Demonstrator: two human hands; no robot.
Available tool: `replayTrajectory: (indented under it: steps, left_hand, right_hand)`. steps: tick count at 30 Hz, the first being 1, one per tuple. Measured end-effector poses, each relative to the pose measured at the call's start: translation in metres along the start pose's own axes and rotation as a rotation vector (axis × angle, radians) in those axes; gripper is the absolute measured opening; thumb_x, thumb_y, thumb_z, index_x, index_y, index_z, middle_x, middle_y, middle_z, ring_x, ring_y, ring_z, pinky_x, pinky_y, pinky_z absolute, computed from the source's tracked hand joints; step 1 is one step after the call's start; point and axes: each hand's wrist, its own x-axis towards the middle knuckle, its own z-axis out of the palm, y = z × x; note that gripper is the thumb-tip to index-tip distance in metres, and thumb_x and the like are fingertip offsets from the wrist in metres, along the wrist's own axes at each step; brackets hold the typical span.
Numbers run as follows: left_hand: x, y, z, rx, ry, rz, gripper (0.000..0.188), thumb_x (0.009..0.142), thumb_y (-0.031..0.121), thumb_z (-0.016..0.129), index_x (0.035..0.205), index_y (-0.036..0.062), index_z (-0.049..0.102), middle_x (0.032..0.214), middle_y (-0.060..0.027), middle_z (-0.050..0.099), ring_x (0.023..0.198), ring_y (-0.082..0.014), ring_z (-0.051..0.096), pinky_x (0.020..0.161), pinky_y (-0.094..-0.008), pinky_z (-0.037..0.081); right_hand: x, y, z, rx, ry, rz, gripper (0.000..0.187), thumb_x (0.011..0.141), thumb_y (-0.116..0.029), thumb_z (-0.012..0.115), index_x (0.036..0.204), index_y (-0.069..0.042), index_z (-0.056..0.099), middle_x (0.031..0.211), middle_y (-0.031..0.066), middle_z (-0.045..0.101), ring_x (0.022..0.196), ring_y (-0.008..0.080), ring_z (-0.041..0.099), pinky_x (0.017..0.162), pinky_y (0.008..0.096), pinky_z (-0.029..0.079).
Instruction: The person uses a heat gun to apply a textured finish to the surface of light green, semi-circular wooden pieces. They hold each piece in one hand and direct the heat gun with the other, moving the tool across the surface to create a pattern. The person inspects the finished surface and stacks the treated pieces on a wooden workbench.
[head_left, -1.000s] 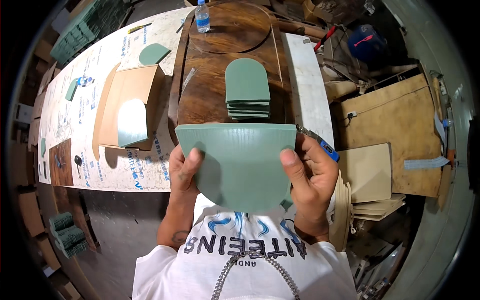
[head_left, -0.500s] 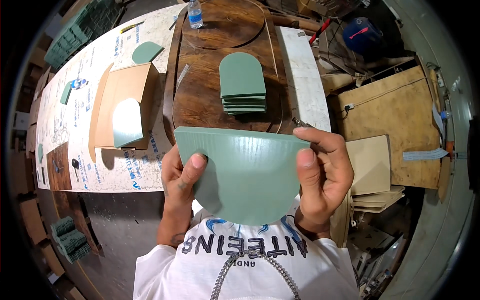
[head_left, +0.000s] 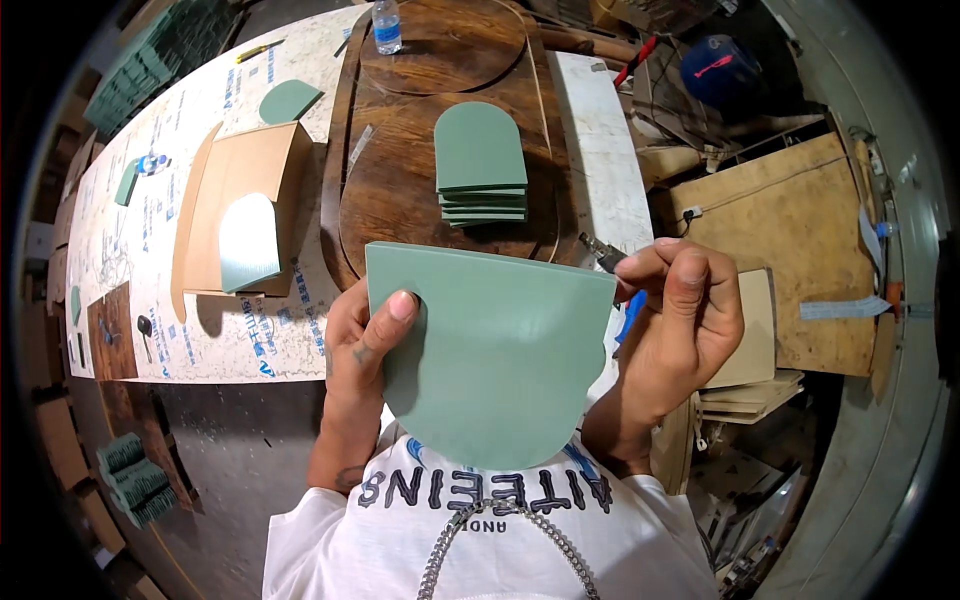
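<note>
In front of my chest I hold a smooth green board [head_left: 490, 350], straight along its far edge and rounded toward me. My left hand [head_left: 365, 345] grips its left side, thumb on the face and fingers behind. At the far right corner, my right hand [head_left: 685, 310] has its thumb lifted off the board and its fingers bent. One fingertip is close to the corner; whether it touches is unclear. Behind that hand lies a tool with a dark metal tip [head_left: 600, 252] and a blue part, partly hidden. A stack of similar green boards [head_left: 480, 150] stands beyond on a brown wooden panel [head_left: 390, 215].
On the white-covered table [head_left: 120, 260] to the left, an open cardboard box [head_left: 250, 180] has a green board [head_left: 250, 245] leaning on it. A water bottle [head_left: 387, 30] stands at the far end. Plywood [head_left: 780, 240] and cream-coloured boards [head_left: 745, 395] are at the right.
My right thumb has come off the green board's face, and that hand has shifted right. The board has tilted so more of its face shows, while my left hand keeps its grip.
</note>
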Motion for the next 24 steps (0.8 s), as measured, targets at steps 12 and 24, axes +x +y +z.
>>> replayTrajectory:
  steps: [12,24]
  left_hand:
    - [0.009,-0.007,-0.005,-0.054,-0.002,-0.022,0.043,0.080,0.032,0.063,0.104,-0.0040,0.058,0.090,-0.0085,0.063,0.079,-0.0132,0.059,0.072,-0.0223,0.046]
    - [0.010,0.000,0.000,0.047,-0.027,-0.057,0.042,0.081,0.033,0.063,0.102,-0.0032,0.059,0.090,-0.0085,0.062,0.080,-0.0131,0.059,0.073,-0.0228,0.044]
  right_hand:
    - [-0.008,-0.013,-0.014,-0.070,-0.359,0.217,0.046,0.082,-0.021,0.069,0.117,0.006,0.054,0.096,0.0138,0.064,0.088,0.0148,0.060,0.078,0.0256,0.047]
    - [-0.005,0.001,-0.012,-0.295,-0.220,0.119,0.019,0.090,-0.015,0.057,0.085,0.002,0.064,0.061,-0.0044,0.053,0.054,0.0005,0.041,0.050,0.0157,0.032]
